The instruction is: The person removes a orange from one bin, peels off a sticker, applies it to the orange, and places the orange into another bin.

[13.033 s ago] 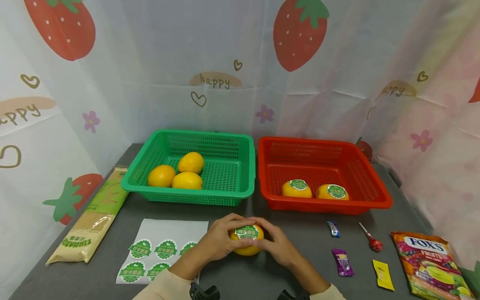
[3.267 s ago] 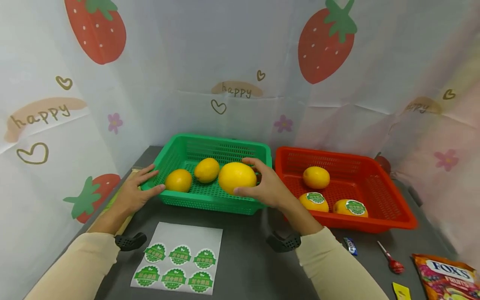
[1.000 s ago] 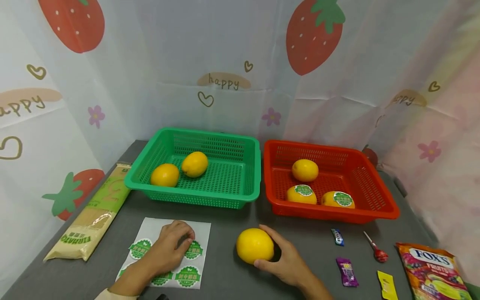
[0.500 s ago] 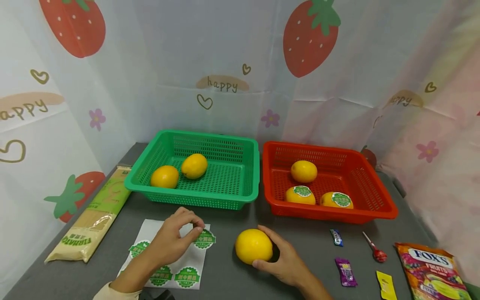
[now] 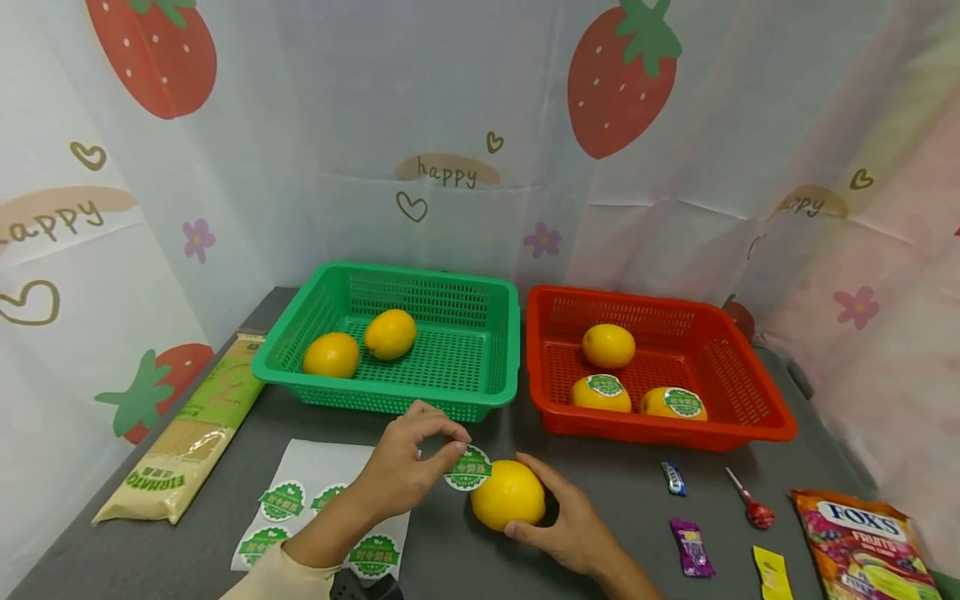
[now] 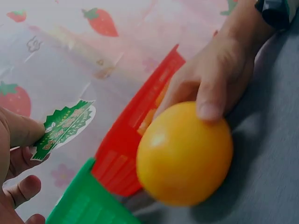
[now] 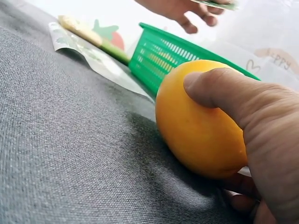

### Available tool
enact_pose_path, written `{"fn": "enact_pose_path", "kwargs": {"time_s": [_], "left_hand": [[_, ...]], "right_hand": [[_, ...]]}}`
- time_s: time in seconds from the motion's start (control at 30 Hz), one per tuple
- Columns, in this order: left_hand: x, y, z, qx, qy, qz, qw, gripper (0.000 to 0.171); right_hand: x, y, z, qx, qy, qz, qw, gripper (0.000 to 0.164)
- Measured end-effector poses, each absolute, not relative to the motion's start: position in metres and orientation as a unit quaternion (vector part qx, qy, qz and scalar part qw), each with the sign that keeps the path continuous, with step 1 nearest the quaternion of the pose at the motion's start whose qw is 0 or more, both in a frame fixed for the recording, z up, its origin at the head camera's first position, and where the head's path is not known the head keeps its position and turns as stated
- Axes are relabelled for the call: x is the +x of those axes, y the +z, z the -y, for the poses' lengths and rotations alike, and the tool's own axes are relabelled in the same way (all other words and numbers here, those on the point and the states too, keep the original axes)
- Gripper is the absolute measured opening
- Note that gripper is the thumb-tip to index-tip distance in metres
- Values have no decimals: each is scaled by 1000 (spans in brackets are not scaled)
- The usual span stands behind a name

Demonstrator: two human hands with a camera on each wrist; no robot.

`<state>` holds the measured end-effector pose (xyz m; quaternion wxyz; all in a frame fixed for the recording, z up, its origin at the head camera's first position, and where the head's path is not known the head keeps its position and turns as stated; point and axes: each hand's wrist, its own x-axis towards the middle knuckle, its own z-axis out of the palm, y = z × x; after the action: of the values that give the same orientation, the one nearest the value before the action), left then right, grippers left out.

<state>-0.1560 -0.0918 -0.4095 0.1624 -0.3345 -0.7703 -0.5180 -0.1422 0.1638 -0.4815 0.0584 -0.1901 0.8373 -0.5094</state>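
Note:
My left hand (image 5: 408, 458) pinches a round green-and-white sticker (image 5: 468, 469) by its edge between thumb and forefinger. The sticker hangs above the table, just left of a smooth yellow lemon (image 5: 507, 496); in the left wrist view the sticker (image 6: 65, 128) is tilted and apart from the lemon (image 6: 184, 154). My right hand (image 5: 566, 521) grips this lemon from its right side on the grey table, thumb in front, as the right wrist view shows with the lemon (image 7: 201, 121). Under my left forearm lies the white sticker sheet (image 5: 330, 454), partly hidden, with several stickers on it.
Behind stands a green basket (image 5: 480, 390) with two lemons. Beside it, a red basket (image 5: 660, 429) holds three, two of them with stickers. Small candies, a lollipop (image 5: 757, 512) and a FOX'S bag (image 5: 866, 542) lie at right, a noodle pack (image 5: 187, 442) at left.
A lemon has come from the green basket to the table in my right hand. My left hand has peeled a sticker off the sheet and carried it right, up to the lemon.

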Motion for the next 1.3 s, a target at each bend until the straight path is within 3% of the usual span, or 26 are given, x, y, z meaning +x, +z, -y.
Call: {"fn": "enact_pose_path", "kwargs": {"time_s": [0.33, 0.47, 0.6, 0.87, 0.97, 1.1, 1.3], "left_hand": [[-157, -431, 51, -313, -535, 779, 98, 5], [-155, -440, 39, -309, -516, 792, 106, 6], [-154, -448, 34, -331, -459, 807, 170, 5], [-157, -453, 33, -370, -249, 813, 374, 4], [-157, -454, 34, -373, -217, 807, 403, 9], [-158, -459, 38, -407, -276, 803, 337, 16], [-166, -471, 46, -383, -397, 826, 112, 41]], "right_hand": [[-142, -483, -166, -200, -515, -831, 58, 79], [-142, -483, -166, -198, -513, -833, 62, 78], [-142, -482, -165, -196, -511, -834, 66, 78], [-142, -483, -164, -202, -510, -834, 56, 79], [-142, -484, -164, -205, -508, -835, 52, 80], [-141, -485, -165, -207, -512, -832, 51, 79], [-143, -486, -166, -213, -516, -828, 47, 77]]}}
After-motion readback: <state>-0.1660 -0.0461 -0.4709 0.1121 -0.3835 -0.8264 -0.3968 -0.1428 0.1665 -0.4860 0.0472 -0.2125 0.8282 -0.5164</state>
